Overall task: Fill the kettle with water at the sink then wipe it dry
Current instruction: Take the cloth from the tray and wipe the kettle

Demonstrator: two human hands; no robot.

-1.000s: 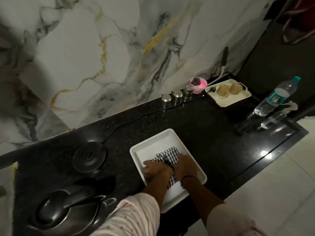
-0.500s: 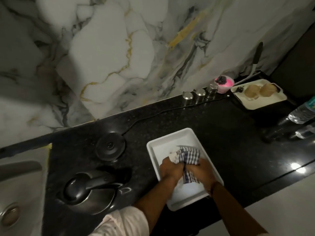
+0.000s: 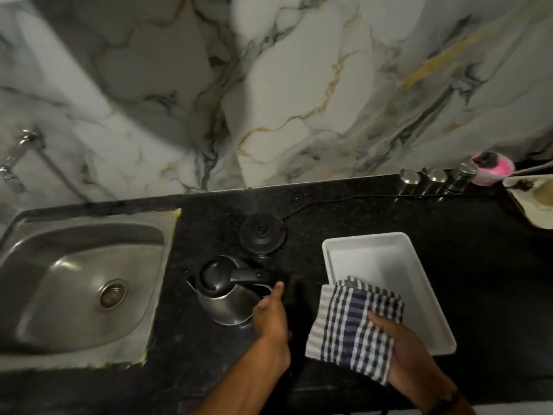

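The right hand (image 3: 401,351) held a grip on the checked cloth (image 3: 353,324) above the near end of the white tray (image 3: 419,265). The left hand (image 3: 270,319) reached open-fingered beside the kettle (image 3: 227,289), which stood on the black counter (image 3: 463,265) between sink (image 3: 77,283) and tray, its base (image 3: 262,233) behind.

The beige tray (image 3: 535,205) is cut off at the right edge, and the tap (image 3: 18,157) is blurred.

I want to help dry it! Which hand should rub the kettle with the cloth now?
The right hand, I think. It already holds the checked cloth, just right of the kettle. The left hand is bare and sits by the kettle's handle side, so it looks better placed to steady the kettle.
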